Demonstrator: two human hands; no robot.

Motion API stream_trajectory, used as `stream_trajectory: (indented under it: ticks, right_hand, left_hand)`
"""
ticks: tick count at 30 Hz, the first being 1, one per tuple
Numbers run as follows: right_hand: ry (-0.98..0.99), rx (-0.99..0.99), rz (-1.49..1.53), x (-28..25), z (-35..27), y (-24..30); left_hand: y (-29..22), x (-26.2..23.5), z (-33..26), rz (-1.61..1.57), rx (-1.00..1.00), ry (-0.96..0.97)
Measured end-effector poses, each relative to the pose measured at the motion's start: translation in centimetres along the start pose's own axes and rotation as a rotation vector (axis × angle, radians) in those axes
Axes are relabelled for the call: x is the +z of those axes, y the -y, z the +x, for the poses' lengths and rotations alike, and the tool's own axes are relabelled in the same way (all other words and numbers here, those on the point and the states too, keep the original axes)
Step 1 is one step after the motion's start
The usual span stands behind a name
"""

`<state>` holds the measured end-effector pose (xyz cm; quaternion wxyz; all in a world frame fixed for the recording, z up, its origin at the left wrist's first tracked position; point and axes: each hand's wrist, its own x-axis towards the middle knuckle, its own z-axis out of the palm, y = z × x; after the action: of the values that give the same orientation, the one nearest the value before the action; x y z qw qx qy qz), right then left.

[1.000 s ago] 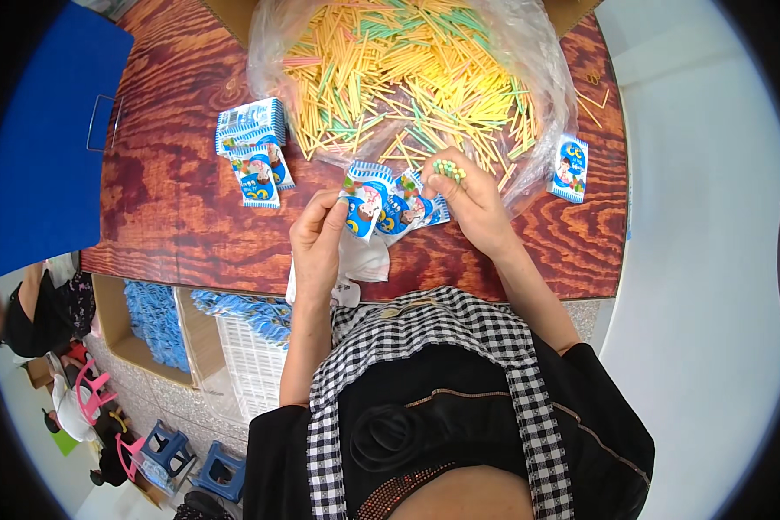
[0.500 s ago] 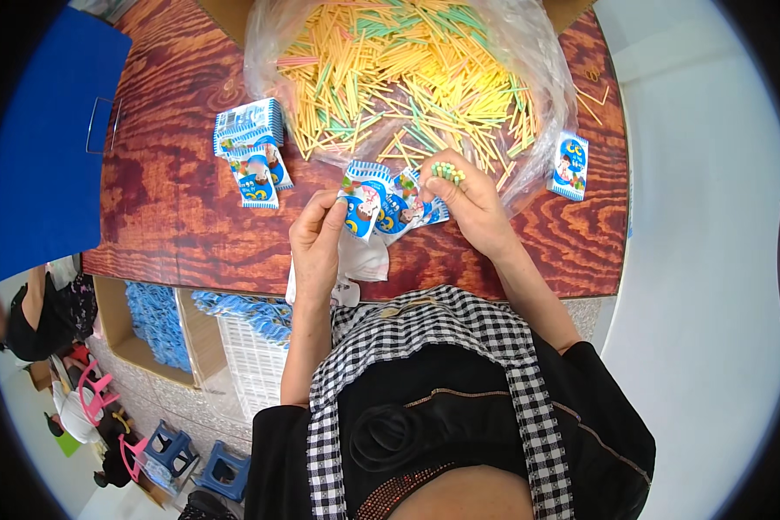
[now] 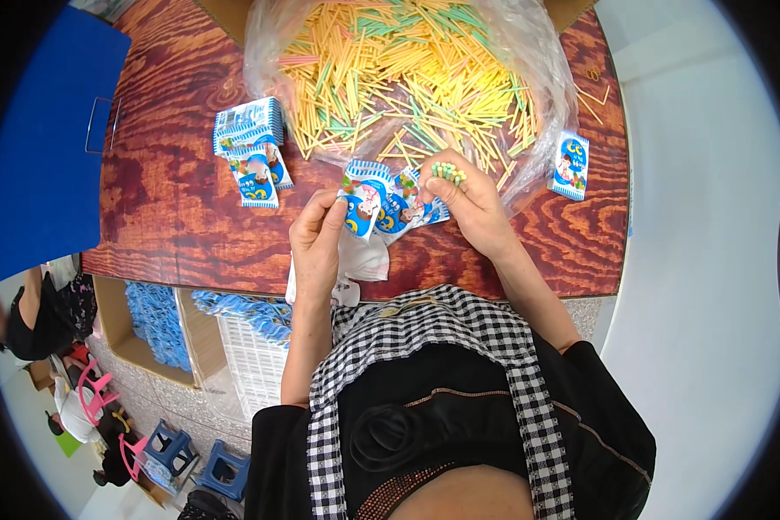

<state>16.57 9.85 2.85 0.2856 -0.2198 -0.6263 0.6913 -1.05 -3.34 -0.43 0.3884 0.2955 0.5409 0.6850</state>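
My left hand (image 3: pixel 315 243) pinches the left edge of a small blue-and-white packet (image 3: pixel 360 206) between thumb and fingers. Closed around a bundle of thin yellow and green sticks (image 3: pixel 448 172) is my right hand (image 3: pixel 475 208), with the stick ends pointing up out of the fist. More packets of the same kind (image 3: pixel 395 210) lie between the hands, partly overlapped. Just beyond, a heap of yellow, green and pink sticks (image 3: pixel 442 74) spreads over a clear plastic bag (image 3: pixel 556 104). A white cloth (image 3: pixel 368 262) lies below the packets.
Stacked packets (image 3: pixel 250 128) lie left on the wood-grain table (image 3: pixel 178 217); one packet (image 3: pixel 569 166) lies right. Loose sticks (image 3: pixel 589 106) are near the right edge. Below stand a carton of blue packets (image 3: pixel 158 325) and a white basket (image 3: pixel 250 368). People and stools (image 3: pixel 223 470) are lower left.
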Motion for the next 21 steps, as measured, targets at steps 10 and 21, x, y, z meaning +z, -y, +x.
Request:
stream_trajectory:
  ticks: [10,21]
  right_hand:
    - [-0.050,-0.022,0.678,0.4,3.3,3.5]
    - [-0.218,0.079,0.432,4.3,0.8,1.2]
  left_hand:
    - [-0.9,2.5,0.4,0.069,0.071,0.237]
    - [0.2,3.5,-0.5,0.211,0.096,0.086]
